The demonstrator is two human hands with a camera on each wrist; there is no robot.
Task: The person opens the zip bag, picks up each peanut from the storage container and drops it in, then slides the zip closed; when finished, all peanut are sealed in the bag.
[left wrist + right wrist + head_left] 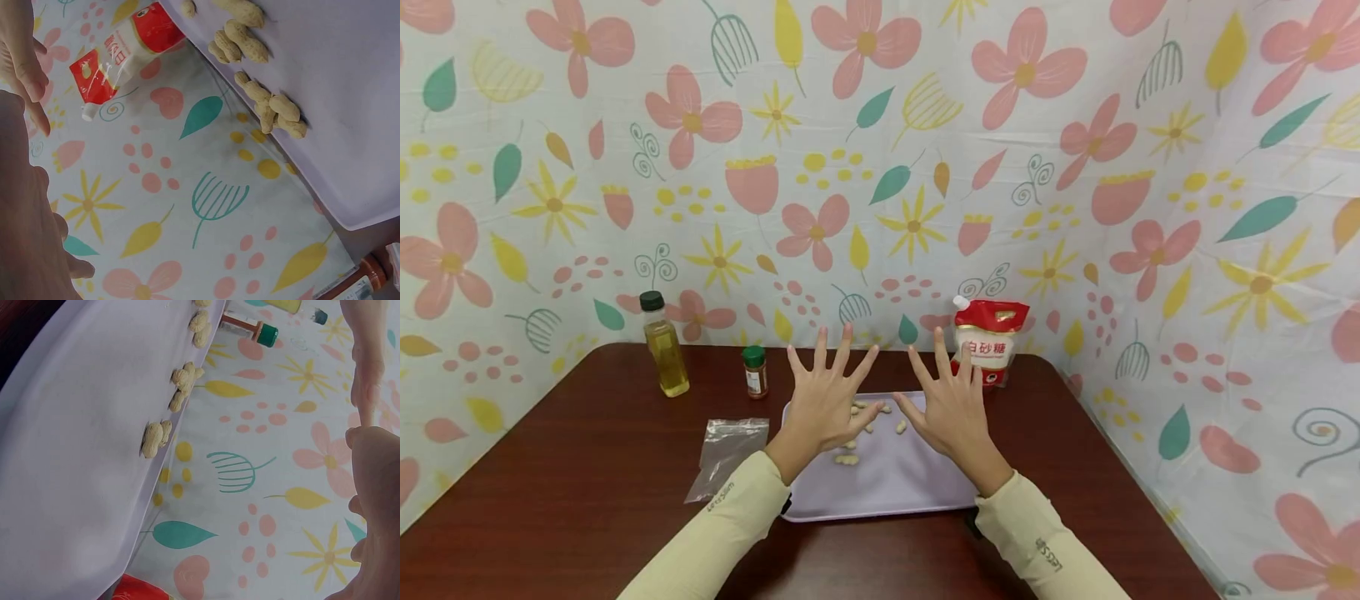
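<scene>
Both hands are raised over a pale lilac tray [887,492], fingers straight and spread apart, holding nothing. In the head view the left hand [823,404] overlaps the tray's left part, and the right hand [953,410] its right part. Several unshelled peanuts [847,459] lie on the tray, some hidden behind the left hand. The left wrist view shows a cluster of peanuts [247,40] along one side of the tray, with the left hand [31,219] at the frame's left edge. At the right edge of the right wrist view appears the right hand [381,494].
A clear plastic zip bag [727,454] lies left of the tray. Behind it stand a bottle of yellow oil [667,354] and a green-capped spice jar [756,372]. A red and white sugar pouch [988,342] stands at the back right of the dark wooden table [587,467], before a flowered cloth.
</scene>
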